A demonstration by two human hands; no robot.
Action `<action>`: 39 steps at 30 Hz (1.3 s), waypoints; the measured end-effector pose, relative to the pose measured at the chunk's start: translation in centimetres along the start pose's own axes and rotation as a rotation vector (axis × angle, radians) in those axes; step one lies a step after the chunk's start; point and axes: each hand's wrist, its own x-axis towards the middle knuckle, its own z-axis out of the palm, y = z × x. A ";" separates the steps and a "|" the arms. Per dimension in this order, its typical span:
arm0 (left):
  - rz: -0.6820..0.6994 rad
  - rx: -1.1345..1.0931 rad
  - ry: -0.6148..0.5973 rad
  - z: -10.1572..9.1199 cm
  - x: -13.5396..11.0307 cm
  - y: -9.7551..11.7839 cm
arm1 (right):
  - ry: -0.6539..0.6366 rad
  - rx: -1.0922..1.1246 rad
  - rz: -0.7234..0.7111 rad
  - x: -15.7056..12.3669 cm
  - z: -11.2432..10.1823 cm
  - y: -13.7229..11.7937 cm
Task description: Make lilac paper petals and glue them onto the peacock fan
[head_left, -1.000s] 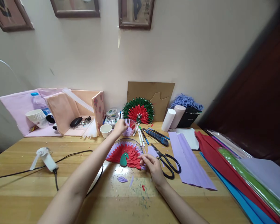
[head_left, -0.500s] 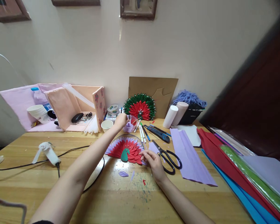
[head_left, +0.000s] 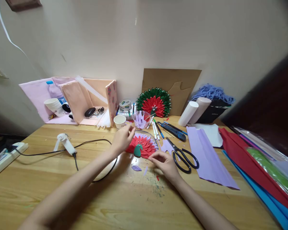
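Observation:
A paper peacock (head_left: pixel 144 145) with a green body and red and lilac petal-shaped feathers lies on the table. My left hand (head_left: pixel 123 139) is over its left side, fingers curled together; what they hold, if anything, is too small to make out. At the peacock's lower right edge, my right hand (head_left: pixel 166 164) has thumb and forefinger pinched, and I cannot tell what is between them. Below the peacock lie a lilac paper petal (head_left: pixel 136 168) and a thin lilac strip (head_left: pixel 145 171). Black-handled scissors (head_left: pixel 182 156) rest beside my right hand. Lilac scraps fill a clear plastic cup (head_left: pixel 141 119) behind.
A finished green and red peacock (head_left: pixel 154 103) leans on cardboard (head_left: pixel 169 78). Markers and a utility knife (head_left: pixel 174 131) lie right of centre. A white glue gun (head_left: pixel 66 143) with a black cable is left. Lilac crepe paper (head_left: pixel 210 159) and red paper (head_left: pixel 249 163) lie right.
My left hand has drawn back from the clear cup to the peacock's left side. My right hand stays by the lower right edge. The view has turned left and down.

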 end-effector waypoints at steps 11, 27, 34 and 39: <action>0.041 -0.239 -0.348 1.5 -8.7 -1.6 | -0.497 -0.530 -0.353 -0.3 -0.6 -1.0; 0.126 -0.309 -0.500 0.6 -8.8 -2.4 | -0.335 -0.665 -0.369 -1.1 1.0 -0.7; 0.112 -0.310 -0.489 0.9 -8.8 -2.5 | -0.294 -0.654 -0.370 -1.3 1.9 -0.6; 0.121 -0.315 -0.457 1.1 -8.9 -2.3 | -0.275 -0.626 -0.360 -1.4 1.9 -0.6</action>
